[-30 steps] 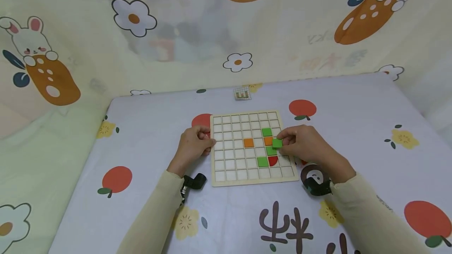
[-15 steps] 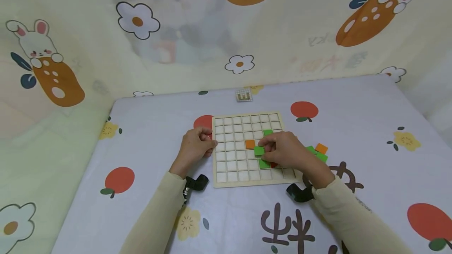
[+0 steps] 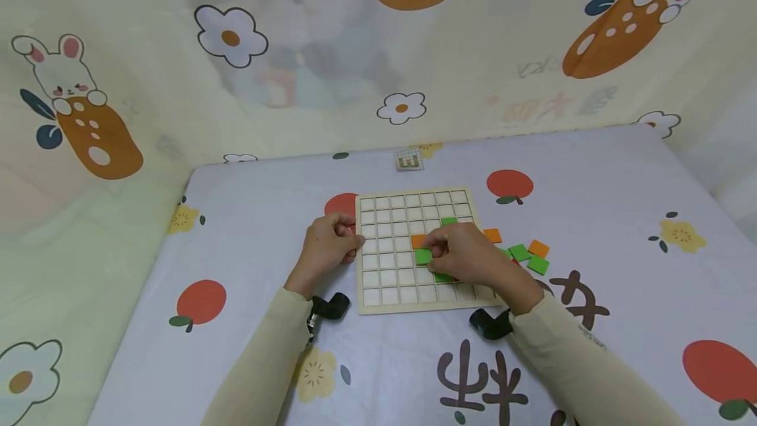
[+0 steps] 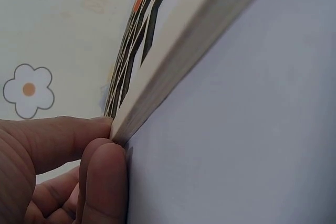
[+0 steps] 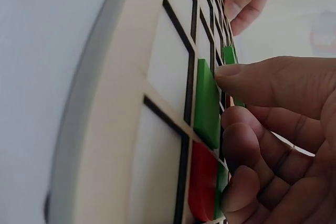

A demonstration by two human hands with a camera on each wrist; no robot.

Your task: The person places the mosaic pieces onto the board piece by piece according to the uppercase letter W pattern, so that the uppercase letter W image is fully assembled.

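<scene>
A pale wooden grid board [image 3: 390,268] lies flat on the printed tablecloth. My left hand [image 3: 350,242] grips its left edge; in the left wrist view my thumb and a finger [image 4: 102,174] pinch the board's rim [image 4: 184,51]. My right hand [image 3: 432,255] is over the board's middle and pinches a green square tile [image 3: 423,256] just below an orange tile [image 3: 418,240] set in the grid. Another green tile [image 3: 448,221] shows beyond my knuckles. In the right wrist view a green tile [image 5: 207,103] and a red piece [image 5: 202,187] sit in cells beside my fingers [image 5: 262,82].
Loose tiles lie on the cloth right of the board: an orange one [image 3: 492,235], green ones [image 3: 520,252] [image 3: 537,264] and another orange one [image 3: 539,248]. A small patterned card [image 3: 407,159] rests near the table's far edge. Curtains close in the back and left.
My right hand has carried the green tile leftward from the board's right side to its middle. That uncovered the loose tiles on the cloth. The left hand stayed put.
</scene>
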